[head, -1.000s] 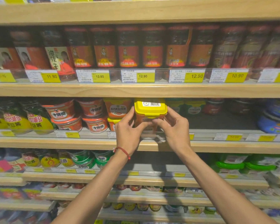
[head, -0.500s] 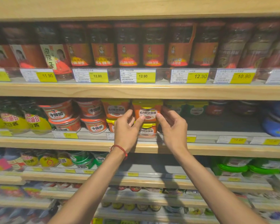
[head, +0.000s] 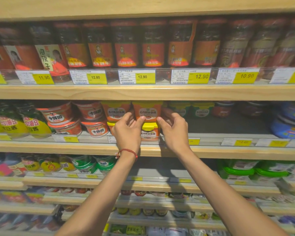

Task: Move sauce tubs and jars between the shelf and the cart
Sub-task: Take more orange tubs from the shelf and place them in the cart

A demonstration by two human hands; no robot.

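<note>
Four squarish orange plastic tubs (head: pixel 116 110), yellow-lidded, in two stacks. My left hand (head: pixel 127 132) and right hand (head: pixel 174 132) each clasp the upper right tub (head: pixel 147 109).

Wooden shelving (head: pixel 143 92) fills the whole view, its pale, grained boards running across in tiers, one above another. The top board (head: pixel 143 7) is brightly lit by warm light, while the bays beneath each board fall into shadow toward the back. A clear plastic rail (head: pixel 162 72) along the upper tier carries white-and-yellow price labels (head: pixel 136 76) reading 11.90, 12.80, 12.90, 12.90 and 10.90. The tier below has a grey deck (head: pixel 228 125) and a grey label strip (head: pixel 92 136) with smaller yellow tags (head: pixel 242 142), too blurred to read. The lower tiers step forward, blurred as well.
</note>
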